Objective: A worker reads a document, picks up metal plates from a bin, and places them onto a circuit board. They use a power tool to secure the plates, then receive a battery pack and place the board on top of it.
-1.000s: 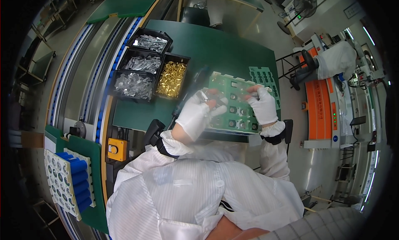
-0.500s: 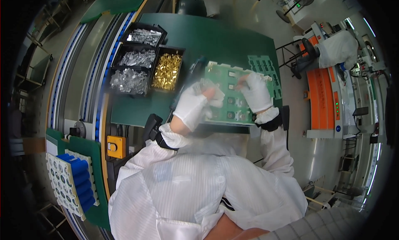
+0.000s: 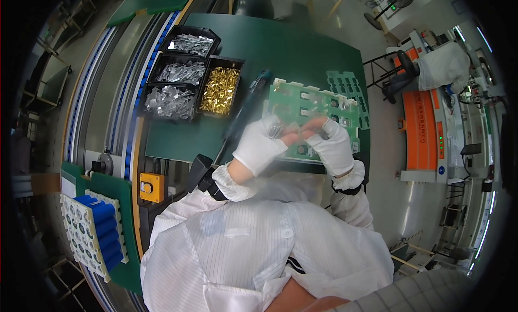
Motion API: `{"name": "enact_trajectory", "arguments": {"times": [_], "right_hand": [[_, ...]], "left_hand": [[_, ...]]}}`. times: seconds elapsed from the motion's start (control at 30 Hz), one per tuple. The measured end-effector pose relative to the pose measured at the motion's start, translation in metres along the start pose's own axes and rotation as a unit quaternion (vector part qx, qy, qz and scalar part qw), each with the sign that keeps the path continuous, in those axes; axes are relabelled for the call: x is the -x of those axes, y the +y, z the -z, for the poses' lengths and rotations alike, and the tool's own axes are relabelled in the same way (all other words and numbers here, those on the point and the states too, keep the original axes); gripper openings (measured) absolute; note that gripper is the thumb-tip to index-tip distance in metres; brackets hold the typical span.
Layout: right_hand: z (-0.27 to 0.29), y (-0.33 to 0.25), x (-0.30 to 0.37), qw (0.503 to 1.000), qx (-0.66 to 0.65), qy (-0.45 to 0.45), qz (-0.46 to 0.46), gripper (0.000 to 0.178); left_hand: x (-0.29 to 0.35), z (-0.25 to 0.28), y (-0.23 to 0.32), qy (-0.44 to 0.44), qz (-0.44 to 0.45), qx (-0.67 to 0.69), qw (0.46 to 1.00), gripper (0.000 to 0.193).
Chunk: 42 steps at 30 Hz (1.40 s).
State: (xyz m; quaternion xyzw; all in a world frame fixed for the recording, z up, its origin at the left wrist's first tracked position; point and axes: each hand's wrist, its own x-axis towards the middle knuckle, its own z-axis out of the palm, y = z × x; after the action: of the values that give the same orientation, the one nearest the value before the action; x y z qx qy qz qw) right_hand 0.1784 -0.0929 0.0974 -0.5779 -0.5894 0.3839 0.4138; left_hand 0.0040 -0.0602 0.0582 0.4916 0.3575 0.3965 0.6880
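Right hand (image 3: 332, 150) is drawing back toward the wearer and meeting the left hand (image 3: 259, 148) over the near half of the green block (image 3: 318, 103). Left grip is curling around small shiny strips (image 3: 275, 131); right fingertips are bunching together, though whether they are holding anything, I cannot tell. Beneath them, the block is lying on the worktop (image 3: 291, 47), right of the gold-coloured pieces (image 3: 220, 90).

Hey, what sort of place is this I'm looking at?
Probably a factory assembly area: there are black bins full of small metal parts, a conveyor running beside the green table, and an orange machine off to the right.
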Motion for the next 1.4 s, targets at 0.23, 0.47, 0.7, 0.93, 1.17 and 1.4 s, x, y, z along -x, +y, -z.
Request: {"name": "enact_trajectory", "arguments": {"times": [0.23,0.47,0.7,0.93,1.17,1.4], "right_hand": [[0.021,0.016,-0.013,0.994,0.062,0.085,-0.016,0.012],[0.031,0.037,-0.018,0.980,0.196,0.001,0.033,0.009],[0.035,0.045,-0.015,0.972,0.223,0.002,0.072,0.008],[0.022,0.030,-0.008,0.959,0.235,0.055,0.149,0.011],[0.010,-0.012,0.013,1.000,0.007,0.001,0.026,0.010],[0.031,0.018,0.012,0.988,0.146,0.011,0.040,0.009]], "left_hand": [[0.002,0.007,0.022,0.006,0.100,0.031,0.994,0.014],[0.001,0.009,0.024,0.024,0.081,0.052,0.995,0.015],[0.001,0.005,0.022,0.024,0.051,0.050,0.997,0.017],[0.001,-0.001,0.018,0.016,0.030,0.021,0.999,0.013],[0.004,-0.003,0.008,-0.049,-0.031,-0.038,0.998,0.014],[0.003,0.009,0.011,-0.034,0.067,0.258,0.963,0.036]]}}
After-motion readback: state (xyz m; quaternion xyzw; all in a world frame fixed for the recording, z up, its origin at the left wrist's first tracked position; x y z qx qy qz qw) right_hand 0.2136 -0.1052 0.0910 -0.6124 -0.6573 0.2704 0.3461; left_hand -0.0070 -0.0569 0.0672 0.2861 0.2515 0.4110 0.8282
